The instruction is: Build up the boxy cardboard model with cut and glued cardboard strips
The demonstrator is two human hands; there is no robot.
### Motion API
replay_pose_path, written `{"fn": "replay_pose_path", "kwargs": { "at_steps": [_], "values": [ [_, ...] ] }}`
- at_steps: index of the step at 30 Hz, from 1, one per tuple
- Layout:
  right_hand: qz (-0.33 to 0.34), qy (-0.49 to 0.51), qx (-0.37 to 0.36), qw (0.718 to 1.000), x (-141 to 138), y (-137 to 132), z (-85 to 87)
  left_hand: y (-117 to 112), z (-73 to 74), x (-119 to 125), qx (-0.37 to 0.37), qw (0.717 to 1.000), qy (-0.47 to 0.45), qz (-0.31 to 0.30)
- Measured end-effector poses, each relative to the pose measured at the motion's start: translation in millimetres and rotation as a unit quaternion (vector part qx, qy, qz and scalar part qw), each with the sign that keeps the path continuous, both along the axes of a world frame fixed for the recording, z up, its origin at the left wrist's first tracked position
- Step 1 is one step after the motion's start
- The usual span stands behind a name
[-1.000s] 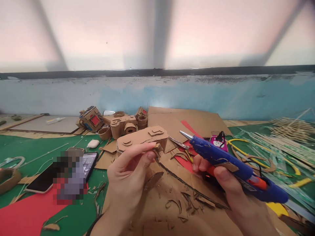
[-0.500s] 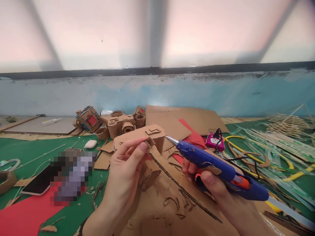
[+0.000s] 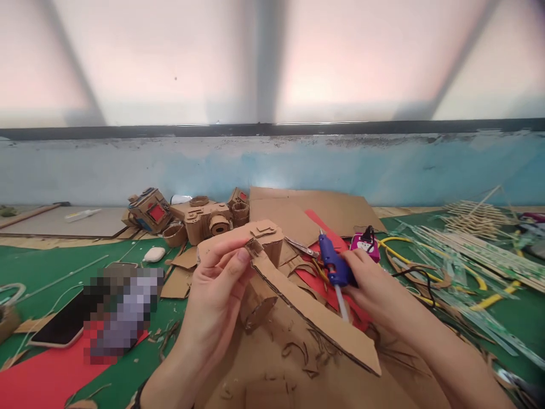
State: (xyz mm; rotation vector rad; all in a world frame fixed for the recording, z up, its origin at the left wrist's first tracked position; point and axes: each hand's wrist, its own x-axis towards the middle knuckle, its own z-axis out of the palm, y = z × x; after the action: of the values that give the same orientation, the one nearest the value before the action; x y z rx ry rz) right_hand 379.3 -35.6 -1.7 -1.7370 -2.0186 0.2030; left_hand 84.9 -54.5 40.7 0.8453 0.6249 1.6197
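Note:
Between the thumb and fingers of my left hand (image 3: 219,287) is the upper end of a long cardboard strip (image 3: 315,307), which slants down to the right. My right hand (image 3: 364,278) grips a blue hot glue gun (image 3: 332,258) by its handle, nozzle pointing up and away, a glue stick (image 3: 341,304) sticking out at the rear. Behind my left hand stands a rounded cardboard camera body (image 3: 272,244), partly covered by the fingers. Just under the strip lies a cardboard tube piece (image 3: 259,307). Scissors (image 3: 300,246) rest left of the glue gun.
Finished cardboard cameras (image 3: 208,218) stand at the back beside a large cardboard sheet (image 3: 349,210). A purple box (image 3: 366,241) with a black plug, yellow cable (image 3: 477,281) and wooden sticks (image 3: 489,250) lie right. A phone (image 3: 59,321) and red sheet (image 3: 38,369) lie left.
My right hand has moved the glue gun away from the strip, back over the red paper, turning its nozzle upward. My left hand still holds the strip, almost in place.

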Motion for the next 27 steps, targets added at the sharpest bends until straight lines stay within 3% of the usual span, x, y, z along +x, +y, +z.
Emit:
{"fn": "replay_pose_path", "kwargs": {
  "at_steps": [6, 12, 15, 17, 20, 23, 27],
  "values": [
    [0.054, -0.043, -0.068, 0.995, 0, 9, -13.1, -1, -0.1, -2, -0.027, 1.0, 0.004, 0.0],
    [0.134, -0.024, -0.072, 0.988, -6, 10, 2.9, -1, -0.9, -2, -0.035, 0.999, -0.023, -0.017],
    [0.143, 0.057, -0.002, 0.988, -19, 6, 30.6, -1, -3.7, -1, -0.026, 0.999, -0.021, -0.028],
    [0.114, 0.145, 0.056, 0.981, -40, 0, 52.8, -1, -6.2, 0, -0.02, 0.999, -0.014, -0.046],
    [0.155, 0.263, 0.156, 0.94, -80, -14, 75.7, -2, -8.6, 2, -0.007, 0.998, 0.0, -0.067],
    [0.206, 0.275, 0.166, 0.924, -109, -23, 76.8, -3, -8.1, 3, 0.008, 0.998, 0.022, -0.065],
    [0.206, 0.292, 0.221, 0.907, -118, -24, 62.0, -6, -5.8, 3, 0.035, 0.996, 0.077, -0.039]
  ]
}}
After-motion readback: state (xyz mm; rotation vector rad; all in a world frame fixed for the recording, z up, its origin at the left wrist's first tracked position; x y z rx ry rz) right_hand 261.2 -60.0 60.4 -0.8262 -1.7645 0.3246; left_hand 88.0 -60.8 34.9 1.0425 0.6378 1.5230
